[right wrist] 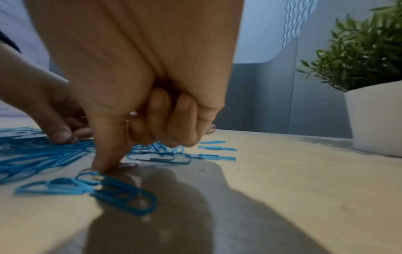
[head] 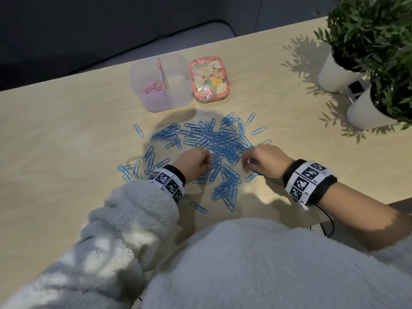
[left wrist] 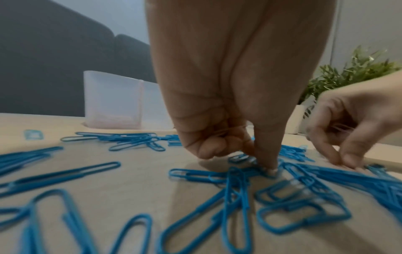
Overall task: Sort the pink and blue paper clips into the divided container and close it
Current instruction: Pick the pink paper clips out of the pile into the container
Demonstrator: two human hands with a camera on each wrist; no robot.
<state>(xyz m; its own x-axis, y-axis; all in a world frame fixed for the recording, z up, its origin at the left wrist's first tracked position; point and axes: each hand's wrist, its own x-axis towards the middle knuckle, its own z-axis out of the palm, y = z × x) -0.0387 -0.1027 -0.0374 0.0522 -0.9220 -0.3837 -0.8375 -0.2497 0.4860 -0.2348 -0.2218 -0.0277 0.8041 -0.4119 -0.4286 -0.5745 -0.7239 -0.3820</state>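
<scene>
A: Pinks (head: 152, 87) done, by the look of it: heaped in the left half of the box (head: 161, 101), none spotted among the loose ones, though small ones could hide in the pile.

B: Right half?

A: Bare, as far as can be seen through the frosted wall. Not one blue in it.

B: So the blues (head: 214, 139) all out?

A: All out. Spread over the surface (head: 66, 134) in front of the box, thickest in the middle, strays off to the left and at the near edge.

B: Hands?

A: Both down in the pile. Left hand (head: 193, 163) with fingers curled under and one finger tip (left wrist: 268, 167) pressed onto the clips. Right hand (head: 263, 162) much the same: outer fingers curled in, one finger (right wrist: 106, 165) down on a clip at the pile's near right edge. Something thin and pale pinched in the left one's fingers, perhaps a clip; too blurred to call. Whether the right grips anything, cannot tell either.

B: Lid?

A: Flowered lid (head: 208, 78) flat on the surface, just right of the box, touching or nearly so. Box open.

B: Roughly halfway, then?

A: About that. Left to do: gather the blues, drop into the right half, fit the lid. Tangled clumps likely to lift in bunches, stragglers to need picking singly.

B: Anything in the way?

A: Two potted plants (head: 356, 63) far right, well apart from the pile.
</scene>
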